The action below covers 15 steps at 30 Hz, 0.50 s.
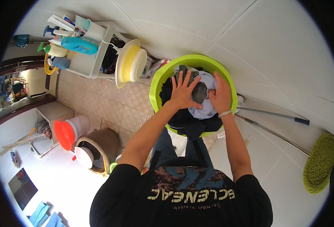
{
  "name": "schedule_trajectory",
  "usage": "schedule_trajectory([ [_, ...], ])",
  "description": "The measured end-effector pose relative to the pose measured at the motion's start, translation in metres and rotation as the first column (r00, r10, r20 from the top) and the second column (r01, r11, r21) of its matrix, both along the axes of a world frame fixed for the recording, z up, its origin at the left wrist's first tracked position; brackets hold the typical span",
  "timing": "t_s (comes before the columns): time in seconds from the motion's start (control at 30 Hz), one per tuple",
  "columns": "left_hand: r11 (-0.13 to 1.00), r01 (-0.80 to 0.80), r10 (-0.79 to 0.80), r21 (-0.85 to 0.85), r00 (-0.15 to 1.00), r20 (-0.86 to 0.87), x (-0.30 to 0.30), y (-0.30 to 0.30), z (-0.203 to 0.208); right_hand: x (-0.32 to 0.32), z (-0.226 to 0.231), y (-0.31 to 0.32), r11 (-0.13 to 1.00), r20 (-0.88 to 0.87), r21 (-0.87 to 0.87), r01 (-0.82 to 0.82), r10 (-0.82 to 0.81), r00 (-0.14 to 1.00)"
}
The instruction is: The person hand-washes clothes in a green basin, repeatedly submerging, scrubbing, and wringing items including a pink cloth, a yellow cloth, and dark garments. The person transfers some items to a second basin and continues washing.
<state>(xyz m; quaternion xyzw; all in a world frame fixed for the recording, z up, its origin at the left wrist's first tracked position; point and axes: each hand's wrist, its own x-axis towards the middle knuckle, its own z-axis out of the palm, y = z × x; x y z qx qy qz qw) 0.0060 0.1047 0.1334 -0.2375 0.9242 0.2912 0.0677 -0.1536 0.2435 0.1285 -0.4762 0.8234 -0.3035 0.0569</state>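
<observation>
In front of me stands a lime-green tub (156, 85) filled with clothes. My left hand (184, 94) lies spread on a grey garment (199, 93) near the middle of the pile, fingers apart. At the right side of the pile, my right hand (220, 96) rests against a pale lavender garment (208, 109); its fingers point away from me and are partly smeared, the thumb toward the left hand. Dark clothes (186, 123) fill the near and left parts of the tub, and one piece hangs over the near rim.
A shelf rack (85, 62) with bottles stands far left, a yellow-and-white basin (131, 64) at its side. A red basin (64, 135) and a large brown vat (108, 142) sit at left. At right, poles and a green mop head (320, 162) lean by the tiled wall.
</observation>
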Motion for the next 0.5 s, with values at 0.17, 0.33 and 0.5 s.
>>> schedule_trajectory([
  [0.17,0.998,0.055,-0.047,-0.041,0.984,0.175,0.01,0.024,-0.052,0.022,-0.075,0.029,0.957,0.143,0.26,-0.132,0.097,0.985],
  [0.33,0.995,0.092,-0.077,-0.032,0.944,0.32,-0.013,0.007,-0.067,0.014,-0.086,0.001,0.931,0.285,0.359,-0.057,-0.052,0.957],
  [0.5,0.986,0.104,-0.151,0.129,0.884,0.443,-0.034,-0.001,-0.075,-0.002,-0.13,0.002,0.889,0.106,0.457,-0.037,-0.013,0.994],
])
